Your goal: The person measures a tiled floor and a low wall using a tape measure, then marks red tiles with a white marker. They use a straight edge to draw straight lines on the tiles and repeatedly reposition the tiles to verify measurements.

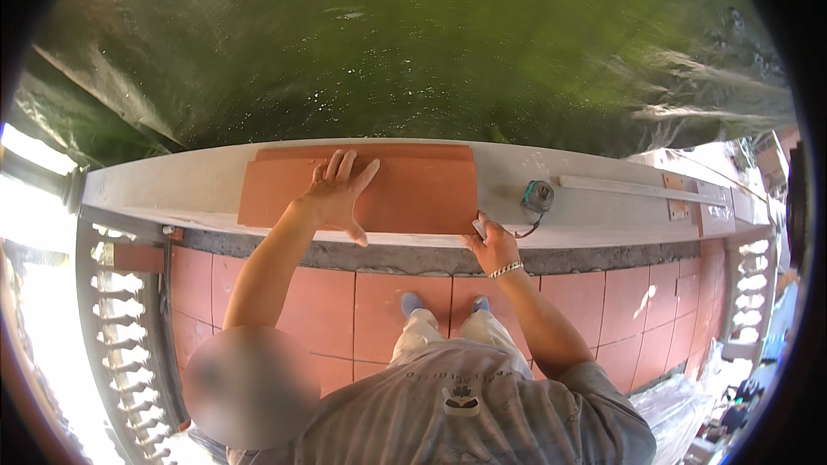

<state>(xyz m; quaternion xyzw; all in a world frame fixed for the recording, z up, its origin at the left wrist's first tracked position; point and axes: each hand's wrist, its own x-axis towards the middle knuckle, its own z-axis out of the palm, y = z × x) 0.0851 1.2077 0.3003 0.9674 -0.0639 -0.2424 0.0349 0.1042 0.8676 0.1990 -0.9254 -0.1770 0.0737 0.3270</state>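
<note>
Terracotta tiles (pixel 413 194) lie on the pale ledge in front of me; a second edge shows behind the front one. My left hand (pixel 340 194) rests on the tile with its fingers and thumb spread, the thumb reaching over the near edge. At the tile's near right corner is my right hand (pixel 494 244), a chain bracelet on its wrist. Its fingers pinch a small pale object (pixel 479 227), too small to name. Just right of it on the ledge sits a rounded teal and dark grey tool (pixel 537 196) with a dark strap or cord.
The pale ledge (pixel 172 185) runs across, with dark green sheeting (pixel 388 52) beyond it. A long white strip (pixel 633 188) and a small terracotta piece (pixel 676 198) lie on its right part. Red floor tiles (pixel 319 314) are below, with balusters (pixel 125 327) at left and clear plastic (pixel 676 409) at lower right.
</note>
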